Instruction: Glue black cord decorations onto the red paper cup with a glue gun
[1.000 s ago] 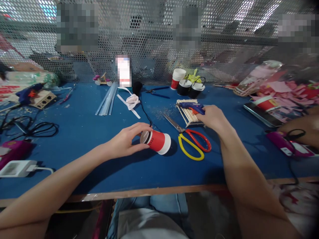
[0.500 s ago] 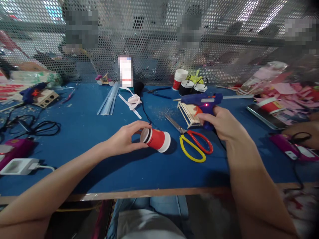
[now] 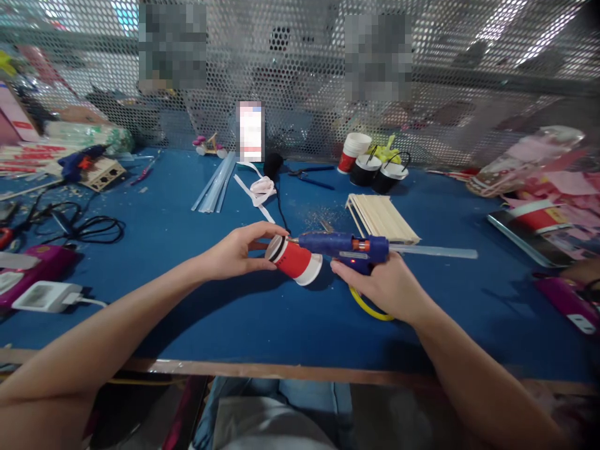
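My left hand grips a red and white paper cup by its base end; the cup lies tilted on its side just over the blue table. A black band runs around the cup near my fingers. My right hand is wrapped round a blue hot glue gun, whose nozzle points left at the black band. A clear glue stick sticks out of the gun's back. Beneath the gun, scissors are mostly hidden, with part of a yellow handle showing. Behind it lies a bundle of wooden sticks.
Glue sticks, a white ribbon and blue-handled pliers lie further back. Black-wrapped cups and stacked red cups stand near the mesh screen. A white plug and black cable are at left.
My right hand has brought the glue gun left and nearer, from over the wooden sticks to the cup's edge. My left hand still holds the cup. The view has shifted slightly.
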`<state>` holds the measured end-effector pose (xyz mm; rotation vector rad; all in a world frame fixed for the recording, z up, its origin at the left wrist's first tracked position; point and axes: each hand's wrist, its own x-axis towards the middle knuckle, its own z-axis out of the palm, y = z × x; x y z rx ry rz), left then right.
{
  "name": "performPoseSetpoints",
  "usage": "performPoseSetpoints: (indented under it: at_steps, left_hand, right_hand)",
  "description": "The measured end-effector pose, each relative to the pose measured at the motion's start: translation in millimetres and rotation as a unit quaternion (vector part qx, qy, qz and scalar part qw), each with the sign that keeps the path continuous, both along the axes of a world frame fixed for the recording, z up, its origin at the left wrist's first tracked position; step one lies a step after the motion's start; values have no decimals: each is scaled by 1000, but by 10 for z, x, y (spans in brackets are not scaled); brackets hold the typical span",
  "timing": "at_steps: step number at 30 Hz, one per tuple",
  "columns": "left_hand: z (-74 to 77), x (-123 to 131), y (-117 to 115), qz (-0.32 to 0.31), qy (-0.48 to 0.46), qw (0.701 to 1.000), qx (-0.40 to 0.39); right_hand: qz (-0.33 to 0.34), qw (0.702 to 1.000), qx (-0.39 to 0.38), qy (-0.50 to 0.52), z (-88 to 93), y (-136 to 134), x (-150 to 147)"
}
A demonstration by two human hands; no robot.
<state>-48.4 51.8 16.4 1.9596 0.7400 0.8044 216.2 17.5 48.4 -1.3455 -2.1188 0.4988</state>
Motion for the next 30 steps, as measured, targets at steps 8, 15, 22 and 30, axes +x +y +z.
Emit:
performPoseSetpoints:
  at_steps: [8, 15, 22, 30]
  left_hand:
    - [10, 1, 13, 0, 4, 1000, -6]
    - [31, 9, -3, 14, 15, 1000, -7]
    - [18, 7, -2, 15, 12, 1000, -2]
    - [30, 10, -8, 13, 16, 1000, -5]
  right_hand:
    - [45, 989, 108, -95, 22, -47, -15]
    - [21, 997, 56, -50, 76, -121, -109]
    - [27, 999, 12, -22, 1, -106, -68]
    - [28, 999, 14, -21, 18, -139, -75]
